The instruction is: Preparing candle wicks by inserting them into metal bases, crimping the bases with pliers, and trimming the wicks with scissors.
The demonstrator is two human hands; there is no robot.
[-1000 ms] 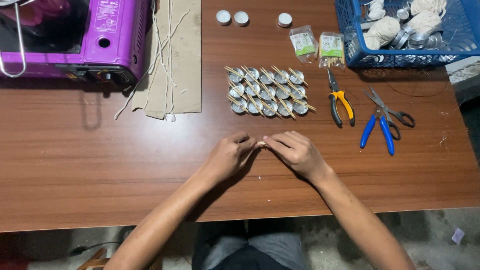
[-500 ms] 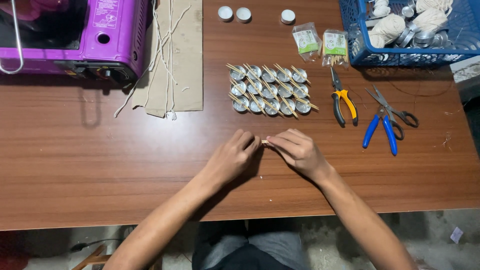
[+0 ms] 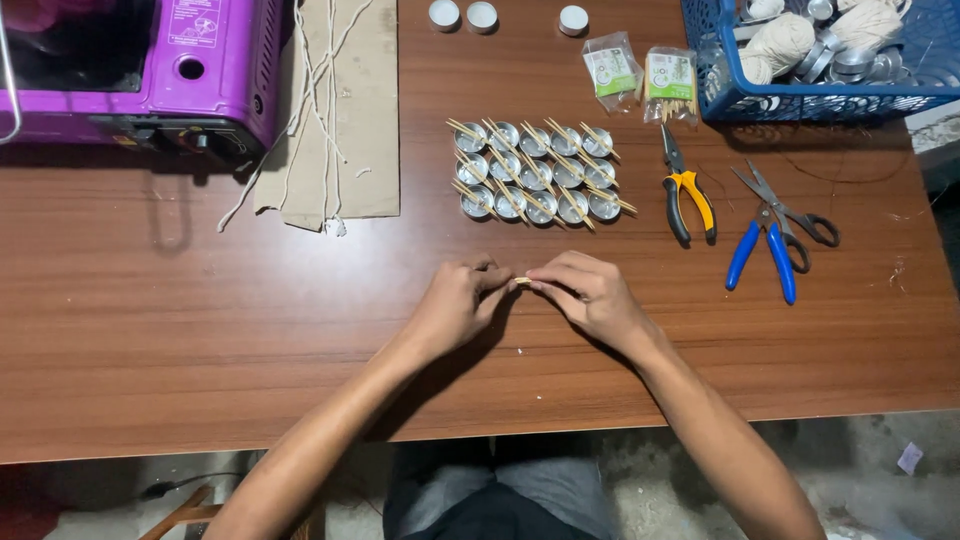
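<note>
My left hand [image 3: 455, 303] and my right hand [image 3: 588, 293] meet fingertip to fingertip over the brown table [image 3: 200, 330], pinching a small pale wooden stick [image 3: 522, 282] between them. Most of the stick is hidden by my fingers. Just beyond my hands lie several small metal cups [image 3: 535, 172] in rows, each with thin wooden sticks laid across its rim.
Yellow-handled pliers [image 3: 686, 192], scissors [image 3: 790, 210] and blue-handled pliers [image 3: 765, 252] lie to the right. A blue basket [image 3: 730, 90] with twine and cups stands back right; a purple stove [image 3: 200, 70], cardboard with string [image 3: 340, 110] back left. Two small packets [image 3: 640, 72] and three white caps [image 3: 482, 15] sit at the back.
Both hands stay together at the same spot, fingers shifting slightly on the stick. The view has tilted a little.
</note>
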